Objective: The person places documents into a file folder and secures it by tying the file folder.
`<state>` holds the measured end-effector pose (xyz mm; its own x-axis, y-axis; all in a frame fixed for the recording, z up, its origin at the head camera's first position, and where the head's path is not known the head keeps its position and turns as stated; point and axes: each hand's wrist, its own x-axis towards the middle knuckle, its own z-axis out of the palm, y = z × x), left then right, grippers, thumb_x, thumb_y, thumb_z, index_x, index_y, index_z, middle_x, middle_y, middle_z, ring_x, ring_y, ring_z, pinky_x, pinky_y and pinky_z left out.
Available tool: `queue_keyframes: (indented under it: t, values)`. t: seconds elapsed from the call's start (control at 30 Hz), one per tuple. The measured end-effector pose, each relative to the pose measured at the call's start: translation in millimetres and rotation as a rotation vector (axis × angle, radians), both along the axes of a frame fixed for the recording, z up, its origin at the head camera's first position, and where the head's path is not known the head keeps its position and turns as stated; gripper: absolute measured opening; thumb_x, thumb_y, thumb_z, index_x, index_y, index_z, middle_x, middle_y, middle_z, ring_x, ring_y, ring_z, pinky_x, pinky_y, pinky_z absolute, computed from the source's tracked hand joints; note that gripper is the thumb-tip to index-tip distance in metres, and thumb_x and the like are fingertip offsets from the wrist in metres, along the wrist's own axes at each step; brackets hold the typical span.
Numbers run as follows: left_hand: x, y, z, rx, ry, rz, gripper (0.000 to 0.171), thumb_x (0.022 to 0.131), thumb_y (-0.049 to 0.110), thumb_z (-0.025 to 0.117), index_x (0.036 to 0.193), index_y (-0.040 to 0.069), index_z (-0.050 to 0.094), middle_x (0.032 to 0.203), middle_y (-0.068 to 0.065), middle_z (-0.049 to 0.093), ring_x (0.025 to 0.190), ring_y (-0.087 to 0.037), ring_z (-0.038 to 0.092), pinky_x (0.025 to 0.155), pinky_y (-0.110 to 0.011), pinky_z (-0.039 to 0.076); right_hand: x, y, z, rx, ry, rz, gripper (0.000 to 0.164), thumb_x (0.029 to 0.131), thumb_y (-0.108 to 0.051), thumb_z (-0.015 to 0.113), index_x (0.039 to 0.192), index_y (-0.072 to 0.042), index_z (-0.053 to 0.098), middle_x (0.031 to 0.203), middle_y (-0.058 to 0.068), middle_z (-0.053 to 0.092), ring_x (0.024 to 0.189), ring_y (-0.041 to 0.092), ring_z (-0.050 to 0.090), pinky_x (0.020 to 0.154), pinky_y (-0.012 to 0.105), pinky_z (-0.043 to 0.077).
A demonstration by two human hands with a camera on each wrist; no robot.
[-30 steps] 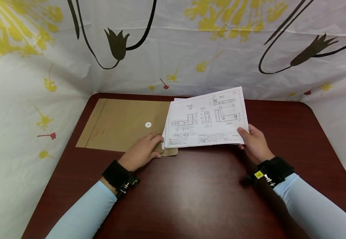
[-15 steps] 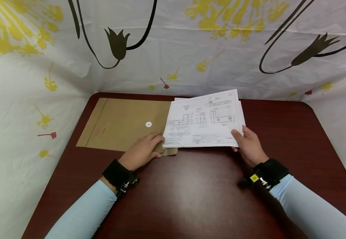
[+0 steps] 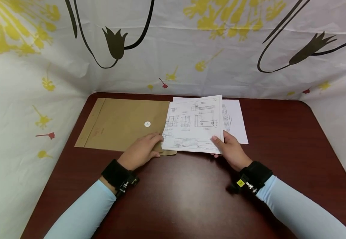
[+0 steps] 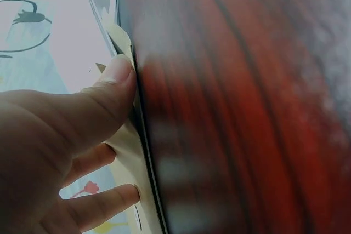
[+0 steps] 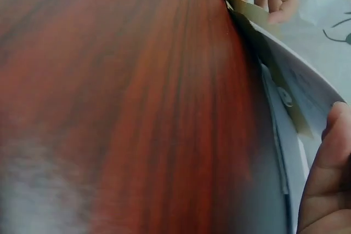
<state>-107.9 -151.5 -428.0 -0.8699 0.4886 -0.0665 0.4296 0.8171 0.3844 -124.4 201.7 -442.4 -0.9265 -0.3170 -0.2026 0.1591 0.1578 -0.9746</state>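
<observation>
In the head view, a brown paper envelope point(image 3: 125, 121) with a white round button lies flat at the back left. My left hand point(image 3: 141, 151) holds it at its right-hand mouth; in the left wrist view the thumb point(image 4: 118, 69) is at its near edge. My right hand point(image 3: 232, 151) pinches several sheets with technical drawings point(image 3: 197, 132) by their right end, thumb on top. Their left end is in the envelope's mouth, partly hidden by it. The right wrist view shows these sheets point(image 5: 307, 80) raised and bent above the table.
A white printed sheet point(image 3: 235, 121) lies on the table to the right, partly beneath the drawings. An envelope flap point(image 3: 169, 153) sticks out below the sheets. The dark red-brown table point(image 3: 191, 199) meets a patterned white cloth point(image 3: 173, 49) at its back edge.
My right hand has moved left with the drawing sheets, and their left end is further into the envelope. The printed sheet is now uncovered on the right. The left hand stays put.
</observation>
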Motion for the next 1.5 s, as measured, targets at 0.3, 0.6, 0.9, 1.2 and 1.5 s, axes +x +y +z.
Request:
queue_keyframes:
  t: [0.3,0.6,0.9,1.2,1.5]
  values:
    - [-0.5,3,-1.4,-0.002,0.039,0.009,0.054,0.088,0.031,0.077,0.135,0.015,0.054,0.148,-0.012,0.051,0.138,-0.027,0.048,0.109,-0.042,0.044,1.5,19,18.1,0.149,-0.096,-0.079,0.044,0.104,-0.030,0.056,0.133,0.002,0.053,0.080,0.004,0.064,0.055,0.012,0.051,0.052,0.028,0.044]
    - [0.2,4,0.9,-0.013,0.046,-0.001,0.053,0.088,0.031,0.077,0.135,0.016,0.055,0.148,-0.012,0.051,0.140,-0.028,0.046,0.109,-0.043,0.044,6.7,29,13.3,0.232,-0.087,-0.056,0.044,0.102,-0.019,0.058,0.139,0.003,0.050,0.082,0.008,0.060,0.060,0.011,0.052,0.054,0.027,0.047]
    - [0.0,2,3.7,-0.006,0.000,-0.016,0.057,0.086,0.032,0.078,0.135,0.016,0.054,0.151,-0.010,0.049,0.143,-0.025,0.043,0.110,-0.041,0.043,0.3,15,6.7,0.049,-0.148,-0.097,0.045,0.103,-0.015,0.056,0.141,0.007,0.045,0.070,-0.006,0.051,0.059,0.006,0.046,0.054,0.023,0.042]
    - [1.8,1,4.8,0.040,-0.025,0.013,0.053,0.087,0.028,0.079,0.132,0.013,0.055,0.150,-0.011,0.050,0.140,-0.024,0.047,0.105,-0.039,0.047,-0.6,-10,-0.4,0.021,-0.163,-0.082,0.042,0.102,-0.013,0.057,0.140,0.006,0.049,0.073,-0.004,0.054,0.059,0.006,0.046,0.054,0.022,0.042]
    - [2.5,-1,2.8,0.039,0.015,0.016,0.044,0.087,0.026,0.079,0.123,0.013,0.058,0.147,-0.012,0.054,0.132,-0.023,0.055,0.097,-0.036,0.052,-3.1,-20,0.8,-0.012,-0.172,-0.072,0.042,0.103,-0.010,0.055,0.140,0.009,0.047,0.077,-0.001,0.058,0.058,0.006,0.045,0.054,0.022,0.041]
